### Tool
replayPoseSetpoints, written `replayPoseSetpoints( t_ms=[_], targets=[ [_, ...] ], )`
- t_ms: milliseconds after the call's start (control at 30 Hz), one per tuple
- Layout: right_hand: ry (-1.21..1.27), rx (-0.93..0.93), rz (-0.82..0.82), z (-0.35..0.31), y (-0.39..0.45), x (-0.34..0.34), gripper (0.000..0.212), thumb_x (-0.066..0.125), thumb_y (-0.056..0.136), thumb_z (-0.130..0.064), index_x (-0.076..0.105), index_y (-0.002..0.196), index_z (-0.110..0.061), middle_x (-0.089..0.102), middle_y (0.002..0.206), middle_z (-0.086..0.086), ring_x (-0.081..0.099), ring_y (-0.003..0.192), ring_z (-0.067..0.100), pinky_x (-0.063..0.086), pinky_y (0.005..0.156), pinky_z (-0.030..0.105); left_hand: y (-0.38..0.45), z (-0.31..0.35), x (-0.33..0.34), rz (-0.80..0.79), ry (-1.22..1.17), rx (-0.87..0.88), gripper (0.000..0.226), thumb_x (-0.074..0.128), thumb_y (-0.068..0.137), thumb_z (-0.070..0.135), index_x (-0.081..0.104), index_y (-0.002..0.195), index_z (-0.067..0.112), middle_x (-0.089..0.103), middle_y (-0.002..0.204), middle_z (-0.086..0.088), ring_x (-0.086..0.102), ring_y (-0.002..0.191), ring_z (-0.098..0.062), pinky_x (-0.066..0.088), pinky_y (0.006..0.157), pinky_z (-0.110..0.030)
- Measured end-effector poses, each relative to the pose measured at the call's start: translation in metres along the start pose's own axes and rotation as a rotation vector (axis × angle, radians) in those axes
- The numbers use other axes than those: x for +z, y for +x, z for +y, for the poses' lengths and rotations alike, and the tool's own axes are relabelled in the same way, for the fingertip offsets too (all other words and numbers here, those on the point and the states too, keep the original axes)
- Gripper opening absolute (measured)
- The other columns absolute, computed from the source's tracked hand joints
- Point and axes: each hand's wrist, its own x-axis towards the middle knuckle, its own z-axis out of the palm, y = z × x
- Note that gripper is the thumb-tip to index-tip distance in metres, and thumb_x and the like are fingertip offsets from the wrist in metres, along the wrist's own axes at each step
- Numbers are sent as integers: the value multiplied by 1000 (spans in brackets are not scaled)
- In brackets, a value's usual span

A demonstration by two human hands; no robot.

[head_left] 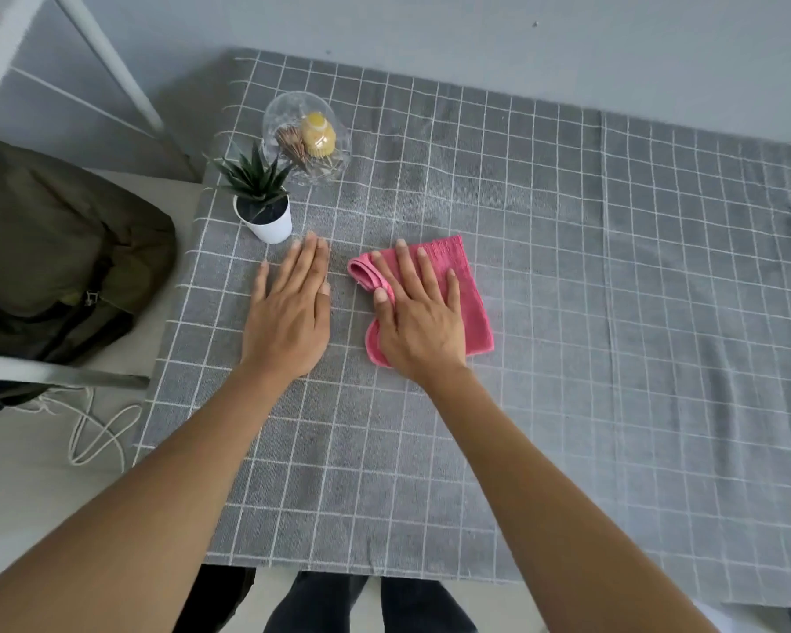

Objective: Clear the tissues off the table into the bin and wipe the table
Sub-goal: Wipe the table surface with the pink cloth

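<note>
Legs: dark trousers (320, 603) show at the near edge, below the table.
Table: the table (567, 358) wears a grey cloth with a white grid, its near hem hanging over the edge.
Left hand: the left hand (288, 312) lies palm down on the grey cloth, fingers (309, 262) released, straight and close together, grasping nothing.
Right hand: the right hand (419, 322) presses flat on the pink cloth, fingers spread and released, with the thumb on the cloth's folded left edge.
Pink cloth: the pink cloth (469, 299) lies folded on the table just right of the left hand, near the middle of the table.
Plant: a small spiky plant in a white pot (266, 217) stands just beyond the left hand, near the left edge.
Glass dish: a clear glass dish (307, 137) sits behind the pot, holding a yellow bottle and toothpicks.
Bag: a dark olive bag (56, 253) rests left of the table.
Cable: a white cable (97, 431) loops on the floor at near left.
</note>
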Motion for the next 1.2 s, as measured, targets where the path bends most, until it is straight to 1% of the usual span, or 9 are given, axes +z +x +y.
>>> replayPoseSetpoints(
  t_ms=[133, 267, 367, 467, 567, 700, 833, 967, 1200],
  targets=[
    [-59, -29, -10, 37, 21, -13, 51, -2, 98, -49, -1, 148, -35, -8, 158, -11, -13, 146, 11, -6, 119, 46, 0, -1, 1, -5, -8, -3, 52, 14, 104, 28, 0, 153, 20, -5, 160, 6, -11, 147, -8, -6, 121, -42],
    [-23, 351, 57, 73, 56, -30, 56, 2, 100, -46, 7, 152, -27, -7, 161, -7, -12, 147, 14, -9, 119, 46, 0, -1, 1, -2, -8, -17, 52, 13, 104, 27, 0, 154, 20, -6, 161, 7, -12, 147, -7, -6, 121, -41],
    [23, 445, 124, 62, 60, -25, 54, 6, 100, -45, 8, 152, -30, -5, 161, -5, -10, 148, 16, -10, 118, 48, 0, -1, 0, 3, -2, -20, 53, 13, 103, 27, 1, 154, 20, -6, 161, 7, -11, 147, -8, -4, 121, -41],
    [1, 348, 101, 29, 50, -12, 53, 2, 100, -47, -1, 151, -32, -7, 161, -3, -11, 147, 18, -9, 118, 50, 0, 0, 1, 5, 7, -14, 53, 14, 103, 28, 1, 154, 20, -6, 160, 7, -11, 147, -8, -3, 121, -42],
    [-19, 113, 39, -6, 25, 2, 53, 0, 100, -48, -4, 151, -36, -11, 159, -6, -14, 147, 17, -11, 118, 48, -1, 0, 1, 12, 12, -9, 53, 16, 103, 27, 4, 154, 19, -3, 161, 6, -7, 148, -10, -1, 121, -44],
    [-5, -64, 11, 3, -11, 3, 48, 10, 102, -43, -2, 148, -37, 2, 161, -8, -5, 148, 11, -6, 120, 43, 0, 1, 0, 20, 0, -4, 52, 19, 104, 26, 9, 154, 17, 4, 162, 4, -2, 149, -10, 0, 121, -43],
    [1, 98, 59, 52, -40, -11, 45, 10, 103, -43, -12, 141, -43, -1, 161, -11, -8, 147, 9, -8, 119, 41, 0, 0, 1, 10, 0, 0, 52, 18, 104, 26, 7, 154, 17, 3, 162, 4, -2, 149, -11, 0, 121, -43],
    [22, 333, 93, 73, -65, -15, 46, 9, 102, -43, -8, 144, -35, -3, 161, -8, -10, 147, 10, -11, 119, 43, -1, 0, 0, -9, -4, -2, 53, 17, 104, 25, 5, 154, 15, 1, 162, 2, -2, 149, -13, 0, 121, -45],
    [0, 293, 50, 48, -92, -8, 62, 5, 94, -59, -6, 150, -36, -11, 160, -5, -15, 146, 15, -18, 115, 43, -26, 19, 6, -52, -29, -38, 54, 19, 104, 25, 0, 153, 11, -5, 162, -4, -5, 149, -18, -5, 121, -44]
  ],
)
